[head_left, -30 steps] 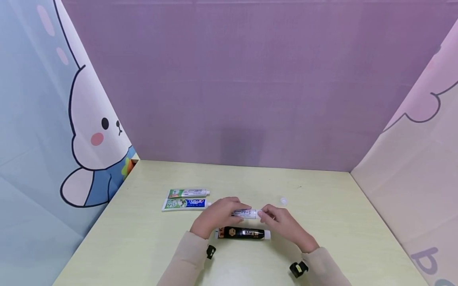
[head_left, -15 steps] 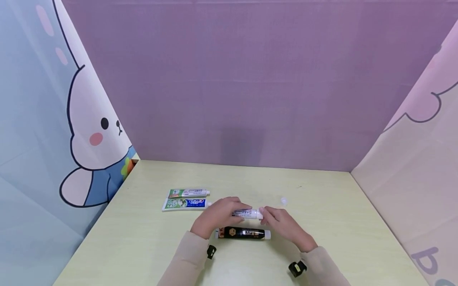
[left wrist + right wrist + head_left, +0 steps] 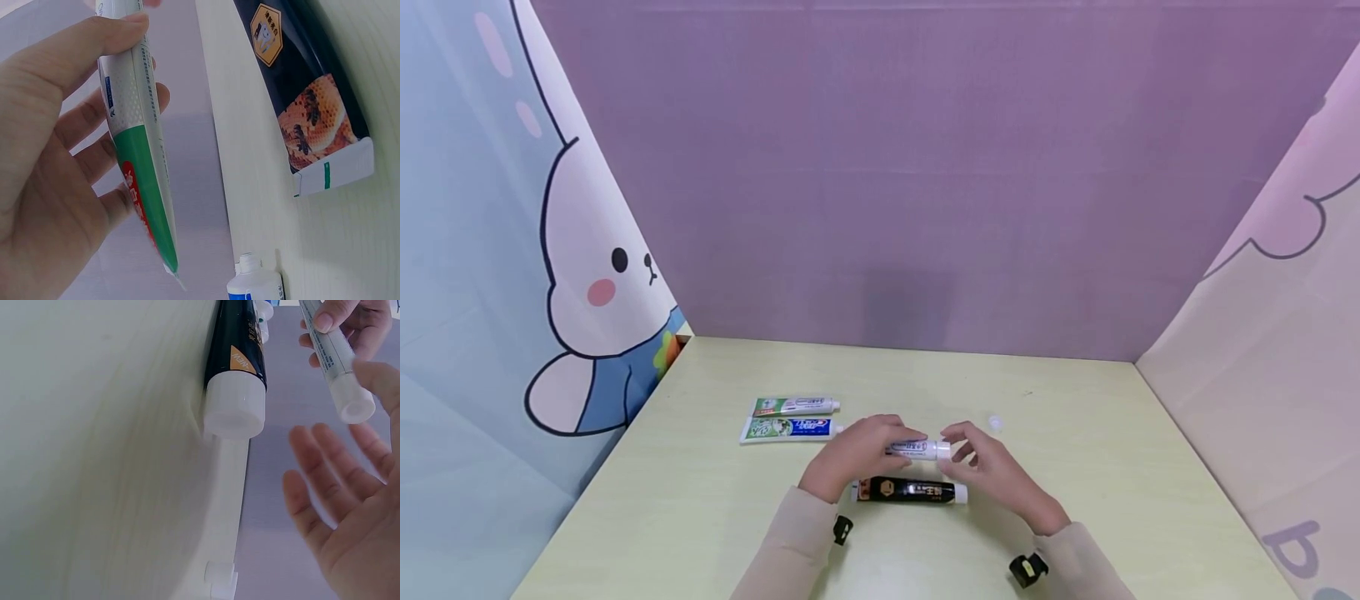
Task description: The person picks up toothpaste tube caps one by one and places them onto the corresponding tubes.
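My left hand (image 3: 868,446) grips a white toothpaste tube (image 3: 912,449) with a green tail (image 3: 147,181), thumb on one side and fingers round the other. A white cap (image 3: 353,403) sits on the tube's end. My right hand (image 3: 992,471) is beside that cap, its fingers spread loosely and its thumb and forefinger on either side of it in the head view. Nearer the body, a black toothpaste tube (image 3: 910,490) with a white cap (image 3: 235,405) and a honeycomb picture (image 3: 312,119) lies on the table.
Left of the hands lie a green-and-white toothpaste tube (image 3: 793,406) and a green-and-blue toothpaste tube (image 3: 788,428). Small white caps (image 3: 995,422) rest on the table (image 3: 1075,467) to the right. A purple cloth (image 3: 910,183) hangs behind.
My right fingers, pinching the cap earlier, have spread apart and come off it. The left hand and its tube have hardly moved.
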Demonstrator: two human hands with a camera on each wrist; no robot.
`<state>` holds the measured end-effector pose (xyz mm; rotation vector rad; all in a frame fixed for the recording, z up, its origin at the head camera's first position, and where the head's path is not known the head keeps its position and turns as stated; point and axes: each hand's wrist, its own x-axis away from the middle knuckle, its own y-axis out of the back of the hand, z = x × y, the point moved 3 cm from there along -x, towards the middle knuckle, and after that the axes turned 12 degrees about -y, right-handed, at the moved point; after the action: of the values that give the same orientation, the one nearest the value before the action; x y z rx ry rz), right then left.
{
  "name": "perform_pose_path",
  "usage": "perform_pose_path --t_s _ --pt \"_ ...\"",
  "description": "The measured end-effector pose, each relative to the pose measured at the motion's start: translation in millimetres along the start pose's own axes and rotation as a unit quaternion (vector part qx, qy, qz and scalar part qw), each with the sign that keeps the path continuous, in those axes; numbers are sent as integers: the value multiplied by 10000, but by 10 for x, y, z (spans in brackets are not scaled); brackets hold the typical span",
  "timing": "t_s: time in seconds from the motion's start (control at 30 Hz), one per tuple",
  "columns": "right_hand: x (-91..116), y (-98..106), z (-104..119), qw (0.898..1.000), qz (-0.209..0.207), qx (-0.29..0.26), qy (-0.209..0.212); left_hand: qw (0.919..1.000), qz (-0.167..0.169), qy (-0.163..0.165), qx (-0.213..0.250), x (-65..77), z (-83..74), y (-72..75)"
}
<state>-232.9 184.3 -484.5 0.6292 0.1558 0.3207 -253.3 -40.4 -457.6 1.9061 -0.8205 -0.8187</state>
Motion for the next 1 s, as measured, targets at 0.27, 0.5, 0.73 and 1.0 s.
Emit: perform_pose_path --t_s 0.27,0.5,0.73,1.0 --pt "20 19 38 9974 -270 186 646 10000 10 10 -41 5 -12 11" --pt "20 12 46 9963 -315 290 742 9999 29 -32 -102 4 -23 12" --pt "12 -2 31 9959 -361 294 774 9999 23 -51 -136 -3 -20 -6" --pt "10 9 50 9977 -240 96 621 9999 -32 -52 -83 -8 -24 4"
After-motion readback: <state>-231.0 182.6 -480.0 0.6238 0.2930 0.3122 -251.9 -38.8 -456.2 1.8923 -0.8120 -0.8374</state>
